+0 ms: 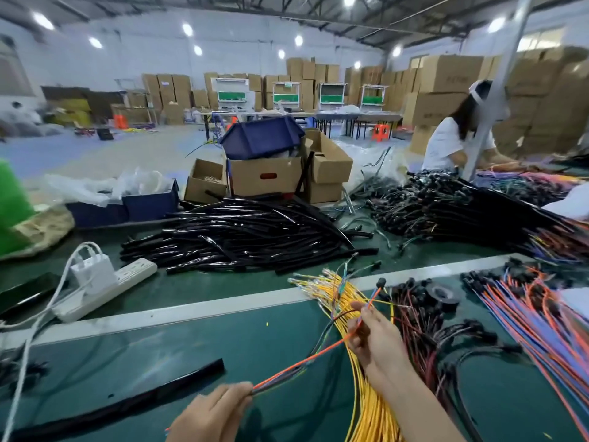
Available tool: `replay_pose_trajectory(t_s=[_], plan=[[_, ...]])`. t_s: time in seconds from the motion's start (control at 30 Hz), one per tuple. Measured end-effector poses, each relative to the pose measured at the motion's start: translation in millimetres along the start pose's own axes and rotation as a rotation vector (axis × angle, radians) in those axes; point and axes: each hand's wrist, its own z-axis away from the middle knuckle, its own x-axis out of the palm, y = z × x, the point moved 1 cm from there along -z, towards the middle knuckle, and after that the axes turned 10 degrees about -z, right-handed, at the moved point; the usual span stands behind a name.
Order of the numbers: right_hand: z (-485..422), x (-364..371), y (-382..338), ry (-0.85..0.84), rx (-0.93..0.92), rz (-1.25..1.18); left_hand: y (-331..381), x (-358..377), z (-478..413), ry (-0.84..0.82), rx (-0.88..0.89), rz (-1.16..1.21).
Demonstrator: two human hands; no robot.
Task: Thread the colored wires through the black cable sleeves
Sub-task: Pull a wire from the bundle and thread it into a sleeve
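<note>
Warehouse of cardboard boxes [452, 74] behind a matte green surface [223, 339]. Near its front edge the left hand [210, 413] pinches one end of a thin bundle of colored wires [306, 362] between its fingers. The right hand [379, 336] pinches the bundle farther along, up and right. A glossy black sleeve [143, 397] lies flat just left, slanting toward the front left corner, its open end nearest the left hand.

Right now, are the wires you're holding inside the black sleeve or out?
Out. The wires stretch bare between the left hand and right hand; the black sleeve lies apart on the table.
</note>
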Motion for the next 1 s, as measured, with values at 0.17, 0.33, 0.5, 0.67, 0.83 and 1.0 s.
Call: replay_pose_trajectory(t_s=[0.17, 0.33, 0.5, 0.67, 0.83, 1.0], plan=[[-4, -4, -12, 0.035, -0.054, 0.024, 6, -6, 4, 0.027, -0.161, 0.123], [-6, -10, -19, 0.080, -0.140, 0.080, 2, -5, -6, 0.013, -0.051, 0.046], [6, -2, -8, -0.014, -0.119, 0.337, 10, -4, -13, 0.025, -0.042, 0.058], [45, 18, 31, -0.064, -0.801, 1.397, 20, 0, -9, 0.015, 0.008, 0.025], [68, 48, 46, -0.885, -0.783, 1.474, 19, -9, -10, -0.023, 0.026, 0.053], [61, 39, 52, -0.987, -0.703, 1.372, 10, -16, -13, -0.068, -0.130, 0.184]])
